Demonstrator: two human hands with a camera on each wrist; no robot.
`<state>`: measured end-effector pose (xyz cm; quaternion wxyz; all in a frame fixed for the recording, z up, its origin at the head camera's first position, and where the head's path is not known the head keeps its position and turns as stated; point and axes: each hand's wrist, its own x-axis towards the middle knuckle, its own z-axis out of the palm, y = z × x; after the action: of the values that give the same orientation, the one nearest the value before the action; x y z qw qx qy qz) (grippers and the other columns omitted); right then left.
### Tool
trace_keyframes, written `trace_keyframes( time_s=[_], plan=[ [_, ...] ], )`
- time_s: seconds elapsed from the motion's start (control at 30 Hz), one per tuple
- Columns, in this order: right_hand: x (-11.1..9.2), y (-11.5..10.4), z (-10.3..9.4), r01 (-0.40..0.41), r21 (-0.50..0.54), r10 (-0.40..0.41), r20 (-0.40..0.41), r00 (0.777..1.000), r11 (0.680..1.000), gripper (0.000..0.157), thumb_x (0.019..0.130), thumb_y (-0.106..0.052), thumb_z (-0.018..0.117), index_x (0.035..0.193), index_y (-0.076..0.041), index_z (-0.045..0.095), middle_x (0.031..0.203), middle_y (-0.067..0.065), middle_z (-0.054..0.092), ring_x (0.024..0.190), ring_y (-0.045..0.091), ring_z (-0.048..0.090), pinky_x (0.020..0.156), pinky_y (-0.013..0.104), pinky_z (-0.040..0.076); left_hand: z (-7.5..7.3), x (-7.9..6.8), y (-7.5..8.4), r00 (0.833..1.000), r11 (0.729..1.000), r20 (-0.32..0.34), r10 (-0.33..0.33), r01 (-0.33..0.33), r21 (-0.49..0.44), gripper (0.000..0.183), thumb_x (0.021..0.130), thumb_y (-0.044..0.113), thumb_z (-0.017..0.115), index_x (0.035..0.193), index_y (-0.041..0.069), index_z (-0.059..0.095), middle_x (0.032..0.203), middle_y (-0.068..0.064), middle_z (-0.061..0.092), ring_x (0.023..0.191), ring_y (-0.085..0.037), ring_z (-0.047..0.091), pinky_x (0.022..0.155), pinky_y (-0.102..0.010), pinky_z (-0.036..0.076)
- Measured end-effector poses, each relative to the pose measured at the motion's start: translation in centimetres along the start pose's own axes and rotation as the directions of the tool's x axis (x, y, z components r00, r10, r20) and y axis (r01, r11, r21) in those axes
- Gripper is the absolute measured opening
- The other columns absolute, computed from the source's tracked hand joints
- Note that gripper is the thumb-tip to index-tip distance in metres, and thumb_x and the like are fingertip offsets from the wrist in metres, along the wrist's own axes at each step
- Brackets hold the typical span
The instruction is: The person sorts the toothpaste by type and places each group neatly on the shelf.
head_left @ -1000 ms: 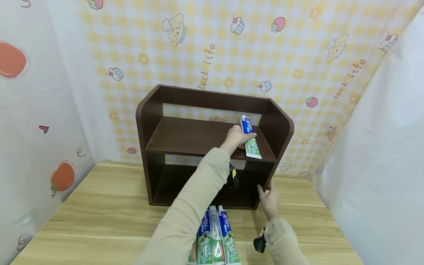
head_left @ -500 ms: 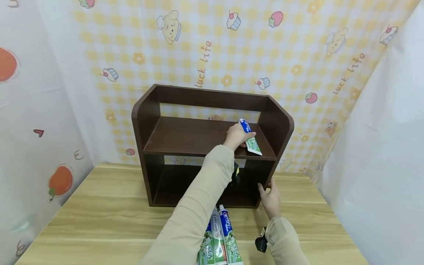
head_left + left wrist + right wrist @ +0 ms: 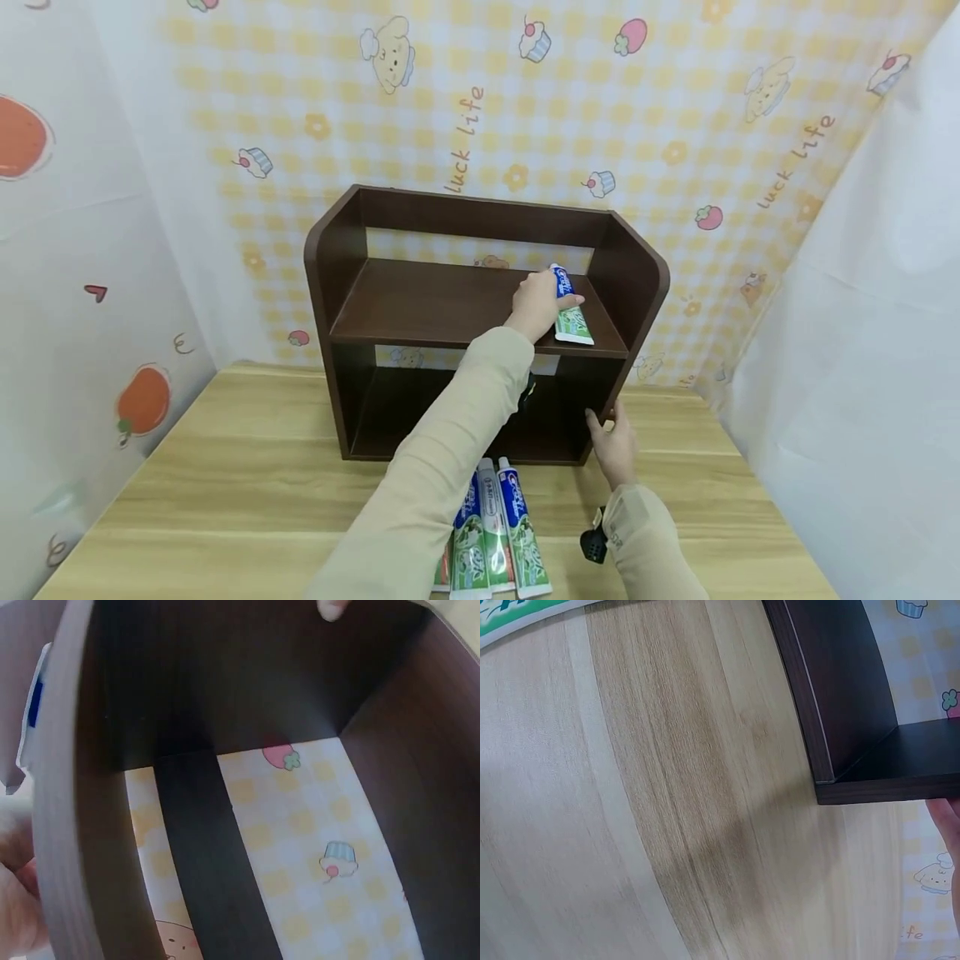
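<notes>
In the head view, my left hand (image 3: pixel 536 304) holds a blue, white and green toothpaste tube (image 3: pixel 574 323) at the right end of the upper shelf. Its thumb lies over the tube, while the other fingers are mostly hidden. Whether the tube touches the board cannot be told. My right hand (image 3: pixel 615 447) grips the right side panel of the dark brown two-tier shelf (image 3: pixel 420 300) low down, and a fingertip (image 3: pixel 331 607) shows inside the lower compartment in the left wrist view.
Several toothpaste tubes (image 3: pixel 525 533) lie side by side on the wooden table (image 3: pixel 247 500) before the shelf, partly hidden by my left sleeve (image 3: pixel 420 483). A yellow checked backdrop (image 3: pixel 487 108) stands behind, with white sheets at both sides.
My left hand has brought the toothpaste tube slightly lower and further back over the upper shelf. The right hand keeps its place on the side panel. The head view has shifted slightly.
</notes>
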<state>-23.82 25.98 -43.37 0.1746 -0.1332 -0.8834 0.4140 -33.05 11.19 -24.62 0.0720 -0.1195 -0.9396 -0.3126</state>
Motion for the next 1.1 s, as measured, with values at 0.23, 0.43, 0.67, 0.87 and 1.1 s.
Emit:
trace_keyframes(
  time_s=[0.23,0.43,0.67,0.87,1.1],
  plan=[
    [0.4,0.2,0.3,-0.012,0.001,0.012,0.019,1.0,1.0,0.03,0.091,-0.03,0.053,0.112,-0.011,0.046,0.119,0.022,0.054,0.111,0.039,0.049,0.088,0.052,0.041,-0.6,-0.8,-0.2,0.99,0.992,-0.07,0.121,-0.119,0.032,0.058,0.087,0.042,0.057,0.129,0.002,0.046,0.097,-0.01,0.066,0.075,-0.019,0.066,0.053,-0.025,0.051],
    [0.2,0.4,0.1,-0.032,0.018,0.032,0.017,0.999,0.999,0.028,0.092,-0.028,0.052,0.111,-0.009,0.045,0.12,0.022,0.052,0.112,0.038,0.048,0.089,0.05,0.04,-1.9,-3.2,-1.4,0.984,0.977,-0.005,0.18,-0.179,-0.114,0.028,0.091,0.032,0.055,0.089,0.004,0.055,0.08,-0.006,0.062,0.056,-0.011,0.054,0.043,-0.017,0.036],
    [0.1,0.1,-0.1,-0.024,-0.002,0.024,0.028,0.999,1.0,0.03,0.092,-0.03,0.051,0.113,-0.008,0.044,0.123,0.023,0.051,0.115,0.04,0.046,0.091,0.052,0.039,-3.2,-6.1,-3.0,0.976,0.966,0.102,0.194,-0.172,-0.193,0.023,0.092,0.03,0.054,0.086,0.008,0.051,0.067,-0.003,0.055,0.051,-0.011,0.05,0.044,-0.018,0.039],
    [-0.1,0.2,-0.1,0.024,0.022,-0.023,-0.033,0.999,0.999,0.03,0.09,-0.032,0.052,0.105,-0.007,0.047,0.115,0.024,0.055,0.107,0.041,0.05,0.085,0.052,0.04,-3.3,-8.1,-4.6,0.968,0.955,0.095,0.231,-0.208,-0.21,0.018,0.092,0.025,0.054,0.086,0.007,0.053,0.067,-0.003,0.054,0.05,-0.011,0.048,0.043,-0.017,0.039],
    [-0.4,0.1,-0.1,0.069,0.016,-0.068,-0.073,0.995,0.997,0.027,0.088,-0.031,0.054,0.1,-0.007,0.049,0.105,0.024,0.058,0.101,0.041,0.052,0.079,0.049,0.04,-2.9,-10.5,-7.0,0.966,0.92,0.06,0.253,-0.221,-0.323,0.016,0.093,0.023,0.052,0.087,0.008,0.053,0.066,-0.004,0.057,0.047,-0.011,0.054,0.043,-0.02,0.047]
  ],
)
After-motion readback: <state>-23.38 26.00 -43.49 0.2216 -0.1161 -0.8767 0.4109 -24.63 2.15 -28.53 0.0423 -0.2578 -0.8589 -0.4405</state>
